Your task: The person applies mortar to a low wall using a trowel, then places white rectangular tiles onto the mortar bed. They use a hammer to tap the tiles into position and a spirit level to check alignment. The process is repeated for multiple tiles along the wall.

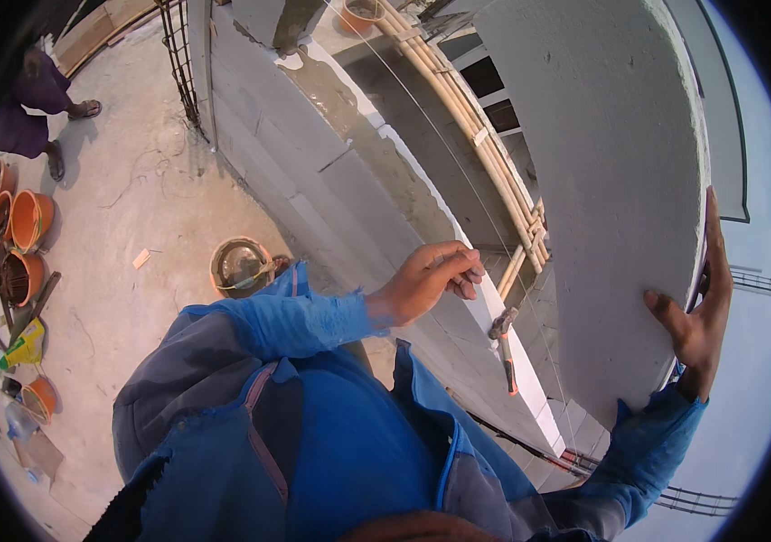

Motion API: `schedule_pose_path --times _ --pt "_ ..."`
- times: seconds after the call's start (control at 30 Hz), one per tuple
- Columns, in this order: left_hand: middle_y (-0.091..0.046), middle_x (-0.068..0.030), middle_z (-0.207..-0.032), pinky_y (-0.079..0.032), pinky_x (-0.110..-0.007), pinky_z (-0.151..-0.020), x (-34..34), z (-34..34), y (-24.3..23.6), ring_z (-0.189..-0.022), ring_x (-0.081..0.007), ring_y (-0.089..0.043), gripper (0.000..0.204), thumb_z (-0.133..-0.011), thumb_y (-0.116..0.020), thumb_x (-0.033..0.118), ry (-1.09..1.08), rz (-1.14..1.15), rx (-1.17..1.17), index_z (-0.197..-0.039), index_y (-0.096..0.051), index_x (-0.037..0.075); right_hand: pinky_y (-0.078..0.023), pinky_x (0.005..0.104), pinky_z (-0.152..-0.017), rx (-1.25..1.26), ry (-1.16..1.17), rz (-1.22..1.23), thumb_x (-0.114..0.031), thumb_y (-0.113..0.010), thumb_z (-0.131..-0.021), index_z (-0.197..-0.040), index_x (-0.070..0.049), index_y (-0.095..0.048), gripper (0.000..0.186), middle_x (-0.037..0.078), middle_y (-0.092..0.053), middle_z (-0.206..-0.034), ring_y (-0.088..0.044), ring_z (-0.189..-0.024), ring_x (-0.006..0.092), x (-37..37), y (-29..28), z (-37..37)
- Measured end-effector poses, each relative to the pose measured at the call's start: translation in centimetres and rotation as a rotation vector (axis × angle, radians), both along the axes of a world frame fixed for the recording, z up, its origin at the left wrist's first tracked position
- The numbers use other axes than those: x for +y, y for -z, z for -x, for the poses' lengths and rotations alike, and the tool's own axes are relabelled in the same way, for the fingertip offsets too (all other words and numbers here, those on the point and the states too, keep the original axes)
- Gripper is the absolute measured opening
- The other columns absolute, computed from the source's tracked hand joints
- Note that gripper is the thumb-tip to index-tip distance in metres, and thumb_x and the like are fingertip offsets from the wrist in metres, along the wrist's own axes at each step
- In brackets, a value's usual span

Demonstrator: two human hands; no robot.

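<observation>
Grey block [620, 190] fills upper right, the right hand [704, 325] gripping its edge; the left hand [431, 282] is curled closed, centre; any print on the yellow-green bag [28, 344], far left, is too small to read.

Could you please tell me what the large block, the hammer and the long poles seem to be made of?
The large block is probably lightweight concrete: matt grey, finely pitted, rough pale edge. The hammer has a dull head, likely metal, and an orange and dark handle, perhaps rubber or plastic. The poles look like bamboo: slim, tan, round.
</observation>
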State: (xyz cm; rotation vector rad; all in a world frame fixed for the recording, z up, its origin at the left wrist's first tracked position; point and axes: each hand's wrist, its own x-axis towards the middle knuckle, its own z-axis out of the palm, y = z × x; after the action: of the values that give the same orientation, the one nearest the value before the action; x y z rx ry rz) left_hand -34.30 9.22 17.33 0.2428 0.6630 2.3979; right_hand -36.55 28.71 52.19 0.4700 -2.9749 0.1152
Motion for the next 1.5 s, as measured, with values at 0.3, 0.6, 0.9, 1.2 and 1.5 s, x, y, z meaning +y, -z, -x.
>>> schedule_pose_path --times 0.3,0.6,0.9,1.2,1.5 --pt "-0.069 -0.0124 -0.122 -0.048 -0.042 -0.104 -10.9 0.8 12.8 -0.116 -0.0271 -0.061 0.030 -0.108 -0.061 0.026 -0.532 1.077 0.290 -0.122 -0.069 0.002 -0.063 0.0504 -0.090 -0.165 -0.055 -0.233 -0.037 -0.081 -0.055 -0.163 -0.034 -0.048 0.113 0.022 -0.071 -0.116 -0.075 -0.092 0.0367 -3.6 10.4 14.9" --pt "-0.007 -0.0275 -0.177 0.012 -0.075 -0.121 -5.1 5.6 8.7 -0.160 -0.0547 0.013 0.106 -0.098 -0.056 0.073 -0.692 1.475 0.895 -0.171 -0.020 0.004 -0.061 0.0534 -0.100 -0.324 -0.081 -0.151 -0.034 -0.084 -0.057 -0.166 -0.033 -0.042 0.117 0.025 -0.069 -0.127 -0.075 -0.104 0.0409 -9.1 17.1 16.9" --pt "-0.002 -0.0341 -0.174 0.023 -0.081 -0.112 -3.4 6.8 11.3 -0.158 -0.0558 0.018 0.121 -0.093 -0.047 0.086 -0.757 1.531 0.880 -0.170 -0.011 0.000 -0.061 0.0498 -0.094 -0.375 -0.116 -0.110 -0.024 -0.088 -0.064 -0.169 -0.028 -0.034 0.118 0.022 -0.067 -0.115 -0.073 -0.100 0.0394 -12.0 19.3 15.7" --pt "-0.001 -0.0398 -0.171 0.021 -0.081 -0.112 -3.2 6.8 12.5 -0.160 -0.0549 0.015 0.123 -0.093 -0.050 0.084 -0.801 1.565 0.894 -0.169 -0.010 -0.003 -0.062 0.0497 -0.086 -0.333 -0.200 -0.096 -0.025 -0.088 -0.064 -0.168 -0.028 -0.038 0.115 0.023 -0.066 -0.109 -0.073 -0.091 0.0397 -12.7 19.9 15.5" --pt "-0.001 -0.0455 -0.168 0.020 -0.083 -0.111 -3.0 7.1 12.8 -0.162 -0.0540 0.004 0.128 -0.090 -0.052 0.086 -0.710 1.587 0.891 -0.165 -0.016 -0.012 -0.065 0.0499 -0.076 -0.265 -0.242 -0.142 -0.045 -0.082 -0.075 -0.166 -0.032 -0.041 0.100 0.033 -0.063 -0.114 -0.076 -0.089 0.0465 -12.1 20.0 15.4"
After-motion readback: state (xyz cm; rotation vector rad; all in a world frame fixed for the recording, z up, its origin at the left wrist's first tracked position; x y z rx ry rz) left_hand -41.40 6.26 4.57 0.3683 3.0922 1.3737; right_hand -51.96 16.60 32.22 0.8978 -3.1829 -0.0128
